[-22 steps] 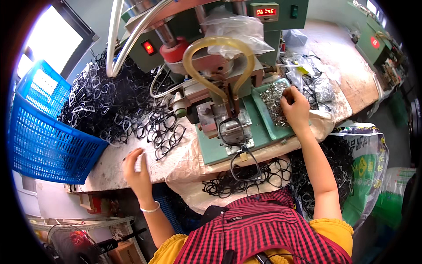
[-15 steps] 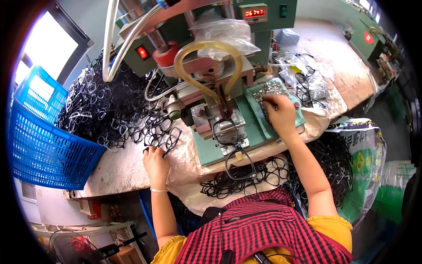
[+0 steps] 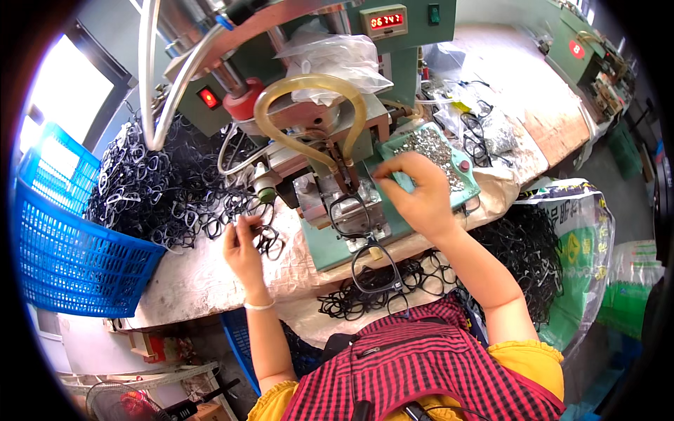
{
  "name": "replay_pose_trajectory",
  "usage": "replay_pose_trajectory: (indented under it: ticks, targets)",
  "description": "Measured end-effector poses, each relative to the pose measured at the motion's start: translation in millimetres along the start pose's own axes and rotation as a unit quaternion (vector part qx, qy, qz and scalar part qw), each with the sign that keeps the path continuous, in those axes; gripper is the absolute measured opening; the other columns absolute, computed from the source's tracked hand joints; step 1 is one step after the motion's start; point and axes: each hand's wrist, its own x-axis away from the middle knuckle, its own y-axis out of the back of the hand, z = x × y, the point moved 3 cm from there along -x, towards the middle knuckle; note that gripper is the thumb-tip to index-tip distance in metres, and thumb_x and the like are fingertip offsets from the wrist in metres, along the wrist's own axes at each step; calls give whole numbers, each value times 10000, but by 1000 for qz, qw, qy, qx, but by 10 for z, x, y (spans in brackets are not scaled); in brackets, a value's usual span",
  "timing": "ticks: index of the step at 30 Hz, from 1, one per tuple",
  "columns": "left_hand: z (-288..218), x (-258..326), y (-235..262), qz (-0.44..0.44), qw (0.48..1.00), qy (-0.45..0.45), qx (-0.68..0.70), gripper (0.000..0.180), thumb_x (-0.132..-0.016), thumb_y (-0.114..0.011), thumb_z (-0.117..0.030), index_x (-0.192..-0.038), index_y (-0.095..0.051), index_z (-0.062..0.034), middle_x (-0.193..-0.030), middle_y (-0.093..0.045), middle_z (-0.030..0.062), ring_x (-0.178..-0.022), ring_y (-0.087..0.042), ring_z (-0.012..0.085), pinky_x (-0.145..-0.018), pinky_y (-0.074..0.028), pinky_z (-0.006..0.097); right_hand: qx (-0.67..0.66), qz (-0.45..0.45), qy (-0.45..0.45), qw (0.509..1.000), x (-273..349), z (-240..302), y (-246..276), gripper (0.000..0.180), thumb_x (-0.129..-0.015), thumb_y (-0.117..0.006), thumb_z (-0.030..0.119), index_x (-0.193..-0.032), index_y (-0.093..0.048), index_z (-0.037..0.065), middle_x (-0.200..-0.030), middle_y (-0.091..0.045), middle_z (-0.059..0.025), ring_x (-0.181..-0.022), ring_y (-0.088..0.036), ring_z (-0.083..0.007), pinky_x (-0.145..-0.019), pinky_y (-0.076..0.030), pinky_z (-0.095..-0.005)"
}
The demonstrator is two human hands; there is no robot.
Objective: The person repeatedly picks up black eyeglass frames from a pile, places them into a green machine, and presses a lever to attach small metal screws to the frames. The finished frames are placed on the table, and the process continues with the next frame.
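Observation:
A black eyeglass frame sits in the press machine; one rim lies on the metal fixture under two prongs, the other hangs over the front edge. My right hand is above the machine's right side, thumb and forefinger pinched close to the prongs. Whatever lies between those fingertips is too small to make out. Under and behind that hand is a green tray of small metal parts. At the edge of a heap of black eyeglass frames, my left hand has its fingers curled together; their contents are unclear.
A blue plastic basket leans at the left of the table. More black frames lie along the front edge, and a printed sack stands at the right. A clear bag rests on the machine below its red counter.
My right hand has left the metal parts in the tray and moved left toward the prongs. My left hand has lifted slightly beside the heap. The view has shifted a little.

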Motion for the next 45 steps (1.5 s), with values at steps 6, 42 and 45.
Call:
replay_pose_trajectory:
  ticks: [6,42,45]
  targets:
    - [-17,273,-287,11,1000,-19,11,314,-1087,-497,-198,-863,-571,9,-866,-734,114,-778,-670,123,-722,-541,243,-117,-42,-89,988,73,20,-258,208,-788,-718,10,-977,-632,12,-871,-681,-51,-863,-661,-167,-823,-506,-294]
    - [-1943,25,-723,182,905,-374,-84,121,-897,-688,-60,-782,-687,-21,-751,-716,81,-585,-626,162,-553,-470,266,-37,-193,-193,961,217,-1217,456,147,-910,-713,112,-990,-730,-10,-871,-726,-33,-788,-629,-92,-739,-496,-254]
    - [-1679,360,-441,130,923,-358,-58,418,-1038,-559,-332,-813,-686,-4,-799,-760,92,-614,-658,161,-584,-490,259,99,-190,-125,969,245,-965,470,124,-878,-714,97,-982,-722,31,-828,-711,-52,-768,-644,-98,-719,-503,-264]
